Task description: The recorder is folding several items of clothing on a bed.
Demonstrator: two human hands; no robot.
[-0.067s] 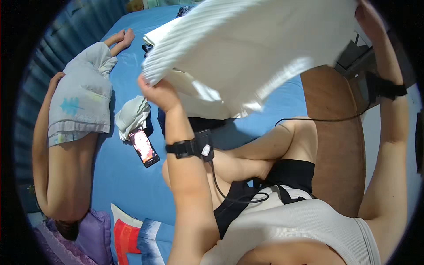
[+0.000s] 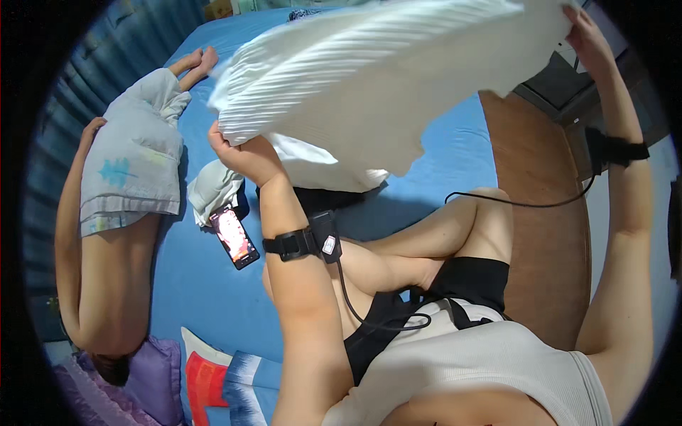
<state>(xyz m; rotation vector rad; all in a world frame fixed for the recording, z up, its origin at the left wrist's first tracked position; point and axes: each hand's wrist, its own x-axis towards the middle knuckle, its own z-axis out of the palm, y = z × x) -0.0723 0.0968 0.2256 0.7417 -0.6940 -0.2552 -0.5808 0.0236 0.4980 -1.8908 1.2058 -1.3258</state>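
Note:
A large white pleated cloth (image 2: 341,85), perhaps a garment, is stretched in the air between my two hands. My left hand (image 2: 249,157) pinches its near left edge. At the far right, my raised right hand (image 2: 590,41) grips the opposite end. The cloth billows, and its lower edge hangs loose over the bed. Beneath it lies more white fabric (image 2: 305,153), partly hidden by the cloth, next to something black (image 2: 330,199).
A blue-sheeted bed (image 2: 202,298) lies under me. On it are a lit phone (image 2: 234,238), a crumpled pale cloth (image 2: 215,188) and pillows (image 2: 153,376). Another person (image 2: 117,270) lies at the left. A black cable (image 2: 526,202) hangs near my right forearm; brown flooring (image 2: 536,234) is at right.
The cloth has swung and spread, with its pleated side turned more into view. My left hand has moved slightly left and down; my right hand has shifted slightly down.

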